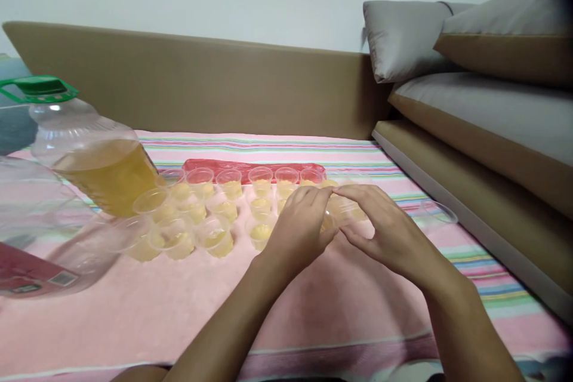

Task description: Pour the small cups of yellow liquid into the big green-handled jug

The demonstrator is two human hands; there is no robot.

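Observation:
My left hand (299, 221) curves around a clear plastic cup (330, 221) with yellow liquid, mostly hidden behind the fingers. From the other side my right hand (387, 224) is bent in a C shape, its fingertips and thumb tip at the same cup. The two hands' fingertips meet at the top. Left of the hands, clear cups with yellow liquid stand in rows, including a front cup (215, 237) and a back cup (200, 182). More clear plastic cups (356, 209) show through the gap of my right hand, partly hidden.
A large bottle with a green handle (107, 170) holds yellow liquid at the left. Before it lies a clear bottle (85, 262). A red plastic packet (250, 170) lies behind the cups. A clear round piece (439, 212) is at the right, beside stacked grey cushions (492, 113).

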